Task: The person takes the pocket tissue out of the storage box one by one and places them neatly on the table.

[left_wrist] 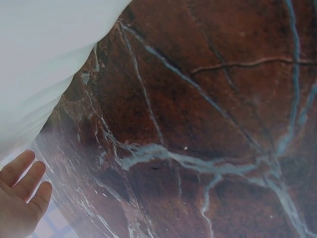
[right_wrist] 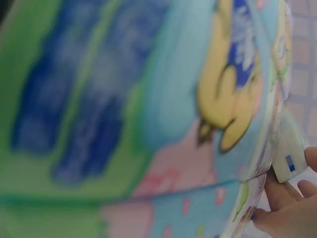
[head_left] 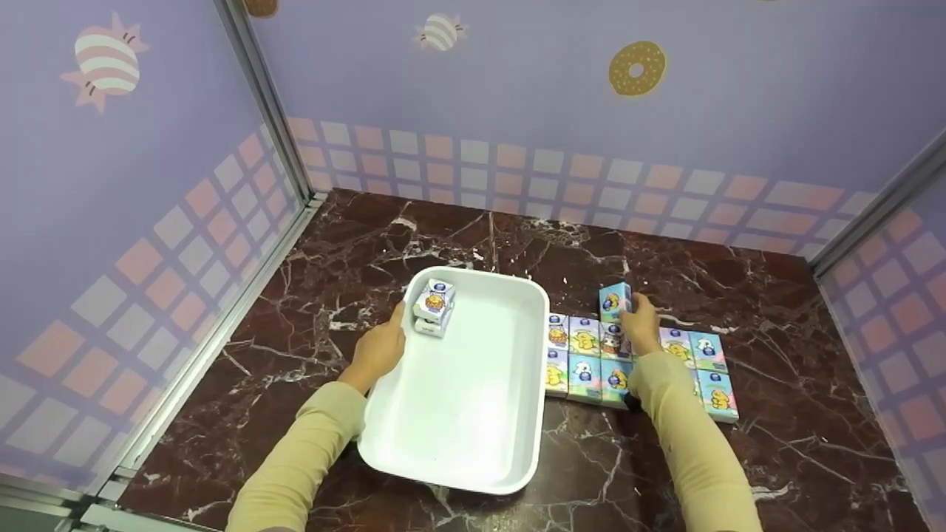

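A white tray (head_left: 458, 406) lies on the marbled table, with two small cartoon-printed packs (head_left: 434, 303) in its upper left corner, one partly over the other. My left hand (head_left: 380, 349) rests along the tray's left rim; the left wrist view shows its fingers (left_wrist: 30, 181) fairly straight beside the tray's outer wall (left_wrist: 44, 64). Between fingers and thumb, my right hand (head_left: 641, 325) pinches a blue cartoon-printed pack (head_left: 612, 301) at the back edge of the rows. Its pale end (right_wrist: 289, 158) shows by the fingers in the right wrist view.
Two rows of similar packs (head_left: 585, 375) lie side by side right of the tray, partly hidden under my right wrist. Purple printed walls (head_left: 517, 81) enclose the table (head_left: 355, 251) at the back and sides. Small white specks (head_left: 479, 256) dot the surface behind the tray.
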A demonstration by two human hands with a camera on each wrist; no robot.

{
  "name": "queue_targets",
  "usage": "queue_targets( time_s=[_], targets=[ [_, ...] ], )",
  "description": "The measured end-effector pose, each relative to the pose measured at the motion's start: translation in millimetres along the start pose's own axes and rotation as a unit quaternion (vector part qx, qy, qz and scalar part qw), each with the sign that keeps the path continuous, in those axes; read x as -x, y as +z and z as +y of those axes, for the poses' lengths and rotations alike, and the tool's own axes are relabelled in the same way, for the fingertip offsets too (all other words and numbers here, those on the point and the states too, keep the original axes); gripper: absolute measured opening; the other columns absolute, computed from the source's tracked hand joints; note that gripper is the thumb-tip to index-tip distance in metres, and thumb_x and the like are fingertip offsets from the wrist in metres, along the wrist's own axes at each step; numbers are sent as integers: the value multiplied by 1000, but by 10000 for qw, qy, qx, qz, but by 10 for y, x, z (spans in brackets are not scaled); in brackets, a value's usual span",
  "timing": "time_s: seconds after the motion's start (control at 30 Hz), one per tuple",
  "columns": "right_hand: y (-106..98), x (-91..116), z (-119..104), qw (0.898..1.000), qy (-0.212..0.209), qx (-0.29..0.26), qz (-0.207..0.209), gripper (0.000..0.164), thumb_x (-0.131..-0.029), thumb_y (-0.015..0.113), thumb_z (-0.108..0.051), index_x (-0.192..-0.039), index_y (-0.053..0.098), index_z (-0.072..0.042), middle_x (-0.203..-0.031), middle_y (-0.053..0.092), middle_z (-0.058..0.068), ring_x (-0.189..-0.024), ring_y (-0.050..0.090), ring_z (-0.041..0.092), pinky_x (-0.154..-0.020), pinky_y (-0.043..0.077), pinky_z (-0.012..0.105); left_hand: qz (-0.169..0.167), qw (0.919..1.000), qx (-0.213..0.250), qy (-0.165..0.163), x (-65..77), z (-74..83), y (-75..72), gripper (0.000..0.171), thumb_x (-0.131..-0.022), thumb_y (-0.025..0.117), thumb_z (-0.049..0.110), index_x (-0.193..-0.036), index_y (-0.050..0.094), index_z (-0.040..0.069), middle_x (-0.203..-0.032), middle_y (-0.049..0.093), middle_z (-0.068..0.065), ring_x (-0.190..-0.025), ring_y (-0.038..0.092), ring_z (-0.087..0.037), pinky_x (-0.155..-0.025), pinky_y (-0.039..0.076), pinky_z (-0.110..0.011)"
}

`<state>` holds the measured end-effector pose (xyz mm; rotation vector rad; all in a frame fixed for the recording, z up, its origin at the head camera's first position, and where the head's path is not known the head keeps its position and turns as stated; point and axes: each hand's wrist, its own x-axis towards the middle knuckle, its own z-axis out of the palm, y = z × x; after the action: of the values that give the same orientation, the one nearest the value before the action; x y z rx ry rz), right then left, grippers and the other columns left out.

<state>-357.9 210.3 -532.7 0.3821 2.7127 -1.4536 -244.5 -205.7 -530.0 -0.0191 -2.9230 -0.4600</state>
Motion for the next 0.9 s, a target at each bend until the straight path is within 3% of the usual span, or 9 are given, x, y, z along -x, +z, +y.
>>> queue_targets(
  time_s=[0.33, 0.57, 0.67, 0.8, 0.9],
  targets=[
    [-7, 11, 33, 9916, -184, 1252, -254, 52, -80, 39, -4, -131, 36, 1, -128, 44, 24, -117, 41, 40, -96, 32, 48, -60, 9999, 34, -78, 3, -3, 16, 49, -88, 42, 13, -135, 33, 7, -65, 57, -15, -54, 55, -31, -51, 43, -44],
    [-1, 10, 74, 9770, -670, 1925, -623, 53, -78, 42, -9, -131, 42, -5, -128, 46, 22, -96, 49, 37, -83, 35, 49, -115, 9999, 59, -94, 7, 2, 10, 49, -88, 41, 14, -135, 33, 7, -66, 58, -15, -56, 56, -31, -52, 43, -44],
    [12, 26, 80, 9700, -875, 2118, -810, 54, -79, 43, -10, -133, 41, -8, -132, 42, 22, -105, 47, 40, -90, 28, 56, -91, 9999, 80, -82, 12, 0, 8, 49, -88, 41, 13, -135, 33, 7, -67, 58, -16, -56, 57, -32, -52, 43, -45],
    [32, 61, 53, 9656, -892, 2236, -982, 54, -80, 43, -13, -134, 39, -8, -134, 36, 25, -122, 33, 45, -98, 13, 64, -56, 9999, 65, -79, 11, -5, 8, 49, -88, 41, 13, -135, 33, 7, -68, 59, -16, -58, 57, -32, -53, 44, -45],
    [48, 82, 35, 9618, -884, 2417, -932, 53, -81, 42, -15, -134, 39, -10, -132, 38, 26, -120, 33, 46, -97, 15, 63, -38, 10000, 46, -62, 3, -5, 8, 49, -88, 41, 13, -135, 33, 7, -68, 59, -16, -58, 57, -32, -53, 44, -44]
  ],
)
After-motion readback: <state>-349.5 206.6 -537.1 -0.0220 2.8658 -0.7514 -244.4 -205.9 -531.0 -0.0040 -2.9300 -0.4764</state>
